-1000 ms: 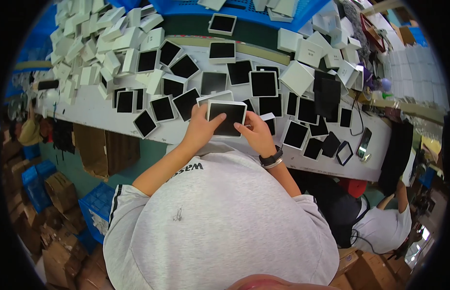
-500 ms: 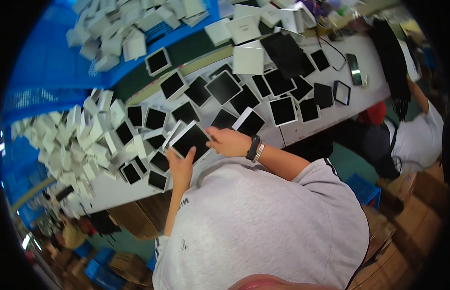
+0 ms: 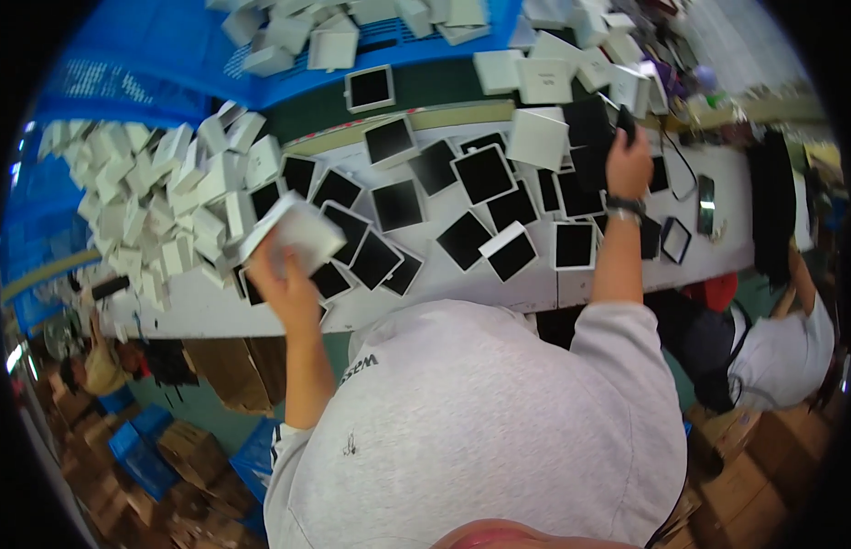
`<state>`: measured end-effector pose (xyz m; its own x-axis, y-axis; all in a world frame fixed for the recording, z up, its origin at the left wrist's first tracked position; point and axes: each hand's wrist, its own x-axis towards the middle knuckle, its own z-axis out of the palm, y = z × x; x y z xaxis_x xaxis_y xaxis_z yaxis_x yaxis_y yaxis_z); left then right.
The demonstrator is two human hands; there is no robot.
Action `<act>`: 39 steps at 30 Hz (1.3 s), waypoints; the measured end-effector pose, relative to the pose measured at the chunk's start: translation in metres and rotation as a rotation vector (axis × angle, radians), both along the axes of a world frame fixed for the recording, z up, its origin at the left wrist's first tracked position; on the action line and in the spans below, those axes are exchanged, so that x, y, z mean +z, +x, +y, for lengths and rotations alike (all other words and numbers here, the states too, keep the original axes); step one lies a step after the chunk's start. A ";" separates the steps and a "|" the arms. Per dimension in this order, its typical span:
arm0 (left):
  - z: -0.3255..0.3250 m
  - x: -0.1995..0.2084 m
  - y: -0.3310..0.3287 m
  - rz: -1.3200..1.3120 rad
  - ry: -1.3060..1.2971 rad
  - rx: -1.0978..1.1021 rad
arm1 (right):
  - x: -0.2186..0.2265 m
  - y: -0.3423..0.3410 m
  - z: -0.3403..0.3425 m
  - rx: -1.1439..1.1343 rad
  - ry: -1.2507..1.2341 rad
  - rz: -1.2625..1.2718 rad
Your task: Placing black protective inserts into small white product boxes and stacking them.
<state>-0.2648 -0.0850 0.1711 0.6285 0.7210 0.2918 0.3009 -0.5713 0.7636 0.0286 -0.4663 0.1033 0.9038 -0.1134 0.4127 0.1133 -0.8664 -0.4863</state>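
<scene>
My left hand (image 3: 286, 288) grips a small white box (image 3: 307, 231), tilted and smeared by motion, over the left part of the table. Beneath and beside it lie open white boxes with black insides, such as one box (image 3: 375, 261). At the right, my raised right hand (image 3: 630, 169) pinches a thin black piece (image 3: 626, 121), seen nearly edge-on. It is just beside a stack of flat black sheets (image 3: 586, 137). Between my hands, more black-lined white boxes (image 3: 483, 174) are spread over the white table (image 3: 526, 291).
A heap of white boxes (image 3: 123, 192) fills the left end. Behind stands a blue crate (image 3: 197, 46) with more boxes. A phone (image 3: 706, 203) and a black frame (image 3: 675, 240) lie at the right. Another person (image 3: 782, 348) is at the far right.
My hands, together at one white box before, have parted. The left has carried a white box leftward; the right has swung far right to the black sheets and taken a black piece. The view has turned.
</scene>
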 end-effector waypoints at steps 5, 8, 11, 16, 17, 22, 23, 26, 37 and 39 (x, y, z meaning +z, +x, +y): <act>-0.059 0.001 0.032 0.056 -0.411 -0.282 | 0.037 -0.127 0.086 0.414 0.763 0.528; -0.083 0.002 0.044 -0.040 -0.382 -0.286 | 0.086 -0.160 0.149 0.829 0.807 0.767; -0.083 -0.002 0.038 -0.067 -0.301 -0.348 | 0.072 -0.171 0.143 0.831 0.677 0.619; -0.096 0.013 0.033 0.140 -0.041 -0.531 | 0.060 -0.180 0.132 0.973 0.802 0.602; -0.100 0.016 0.034 0.161 -0.045 -0.523 | 0.063 -0.180 0.131 0.998 0.815 0.670; -0.097 0.000 0.021 -0.006 -0.464 -0.486 | 0.067 -0.175 0.115 1.025 0.813 0.757; -0.103 0.002 0.020 -0.197 -0.614 -0.493 | 0.069 -0.179 0.113 1.046 0.797 0.750; -0.121 0.011 0.021 -0.175 -0.221 -0.430 | 0.076 -0.187 0.108 1.006 0.773 0.778; -0.158 0.011 0.022 0.012 -0.098 -0.666 | 0.057 -0.211 0.069 0.792 0.436 0.484; -0.161 -0.001 0.025 -0.031 -0.167 -0.707 | 0.059 -0.215 0.058 0.773 0.504 0.456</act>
<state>-0.2394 -0.2458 0.1705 0.9539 0.1816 0.2388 -0.1207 -0.4963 0.8597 -0.1868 -0.4088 0.1619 0.8621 0.5008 0.0774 0.2666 -0.3183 -0.9097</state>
